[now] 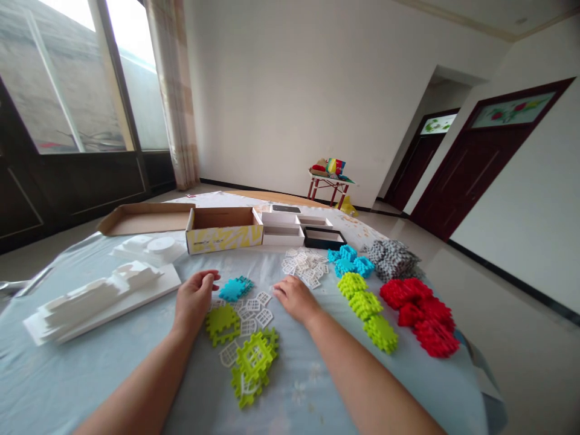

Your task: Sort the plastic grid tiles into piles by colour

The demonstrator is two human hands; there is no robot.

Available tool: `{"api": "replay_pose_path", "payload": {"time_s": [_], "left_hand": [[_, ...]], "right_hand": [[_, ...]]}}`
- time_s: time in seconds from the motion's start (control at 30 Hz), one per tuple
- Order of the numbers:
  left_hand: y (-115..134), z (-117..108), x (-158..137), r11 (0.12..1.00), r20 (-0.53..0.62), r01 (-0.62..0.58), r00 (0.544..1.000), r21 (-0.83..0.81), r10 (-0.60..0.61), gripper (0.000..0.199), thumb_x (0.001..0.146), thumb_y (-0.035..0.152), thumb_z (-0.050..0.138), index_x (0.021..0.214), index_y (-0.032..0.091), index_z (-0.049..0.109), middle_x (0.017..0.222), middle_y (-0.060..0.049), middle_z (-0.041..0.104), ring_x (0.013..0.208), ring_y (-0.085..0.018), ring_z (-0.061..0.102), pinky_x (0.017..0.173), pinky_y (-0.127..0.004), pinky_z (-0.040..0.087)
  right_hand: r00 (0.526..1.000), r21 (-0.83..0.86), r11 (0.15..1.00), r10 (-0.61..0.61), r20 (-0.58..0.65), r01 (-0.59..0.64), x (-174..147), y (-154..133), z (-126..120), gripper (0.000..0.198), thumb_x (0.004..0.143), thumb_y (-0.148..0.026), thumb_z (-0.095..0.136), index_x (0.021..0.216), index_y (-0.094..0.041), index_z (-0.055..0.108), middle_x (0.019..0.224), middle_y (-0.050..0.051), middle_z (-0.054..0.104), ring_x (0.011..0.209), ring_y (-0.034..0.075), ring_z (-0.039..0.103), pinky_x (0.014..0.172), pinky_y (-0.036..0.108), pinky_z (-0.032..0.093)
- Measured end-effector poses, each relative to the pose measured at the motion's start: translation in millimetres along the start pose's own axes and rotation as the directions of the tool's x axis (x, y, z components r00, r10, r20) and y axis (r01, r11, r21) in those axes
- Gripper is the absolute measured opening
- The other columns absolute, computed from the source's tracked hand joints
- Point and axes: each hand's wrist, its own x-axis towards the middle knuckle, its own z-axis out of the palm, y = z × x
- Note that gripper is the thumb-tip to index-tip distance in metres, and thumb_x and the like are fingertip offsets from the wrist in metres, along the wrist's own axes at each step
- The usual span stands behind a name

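Observation:
My left hand (196,295) is closed, thumb against curled fingers, just left of several blue interlocking plastic tiles (235,289). Anything inside it is hidden. My right hand (296,297) has its fingers bent and pressed together, low over the cloth; I cannot make out what they hold, if anything. Between the hands lie small white lattice window pieces (264,317). Closer to me are a lime-green tile (223,324) with an opening and overlapping green frames (256,356), one with a white window in it. A heap of white window pieces (306,266) lies beyond my right hand.
On the right are stacks of blue (347,261), green (365,305), grey (392,260) and red tiles (423,311). A cardboard box (224,238), white trays (283,234) and a black tray (324,238) stand at the back. White foam packaging (104,296) lies left.

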Motion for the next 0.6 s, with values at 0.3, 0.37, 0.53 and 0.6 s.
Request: {"api": "replay_pose_path", "payload": {"time_s": [0.3, 0.37, 0.53, 0.6], "left_hand": [[-1, 2, 1, 1.0, 0.009, 0.004, 1.0, -0.02, -0.004, 0.034, 0.067, 0.043, 0.047, 0.083, 0.016, 0.061, 0.076, -0.005, 0.065, 0.06, -0.017, 0.06, 0.06, -0.028, 0.046], [-2, 2, 1, 1.0, 0.011, 0.005, 1.0, -0.021, -0.004, 0.033, 0.067, 0.042, 0.047, 0.083, 0.017, 0.061, 0.076, -0.005, 0.065, 0.059, -0.017, 0.06, 0.06, -0.028, 0.046], [-4, 2, 2, 1.0, 0.012, 0.012, 1.0, -0.021, -0.012, 0.032, 0.068, 0.042, 0.047, 0.083, 0.017, 0.061, 0.075, -0.004, 0.065, 0.059, -0.017, 0.06, 0.06, -0.028, 0.045], [-4, 2, 2, 1.0, 0.014, 0.013, 1.0, -0.018, -0.013, 0.032, 0.068, 0.041, 0.047, 0.084, 0.017, 0.061, 0.075, -0.004, 0.065, 0.06, -0.017, 0.06, 0.06, -0.027, 0.045]], "right_hand": [[0.968, -0.022, 0.976, 0.21, -0.136, -0.215, 24, 36, -38, 0.027, 0.089, -0.028, 0.04, 0.083, -0.02, 0.064, 0.075, 0.004, 0.066, 0.076, 0.016, 0.059, 0.069, 0.023, 0.04], [0.949, 0.003, 0.964, 0.264, -0.175, -0.268, 29, 46, -45, 0.026, 0.089, -0.027, 0.039, 0.095, -0.02, 0.063, 0.079, 0.004, 0.067, 0.078, 0.016, 0.061, 0.069, 0.023, 0.041], [0.904, 0.074, 0.935, 0.354, -0.24, -0.347, 26, 58, -49, 0.034, 0.085, -0.024, 0.042, 0.117, -0.017, 0.052, 0.088, 0.007, 0.068, 0.086, 0.018, 0.062, 0.075, 0.026, 0.044], [0.9, 0.096, 0.932, 0.362, -0.242, -0.349, 20, 55, -45, 0.034, 0.084, -0.024, 0.044, 0.116, -0.017, 0.053, 0.087, 0.006, 0.069, 0.085, 0.018, 0.063, 0.075, 0.026, 0.045]]}}
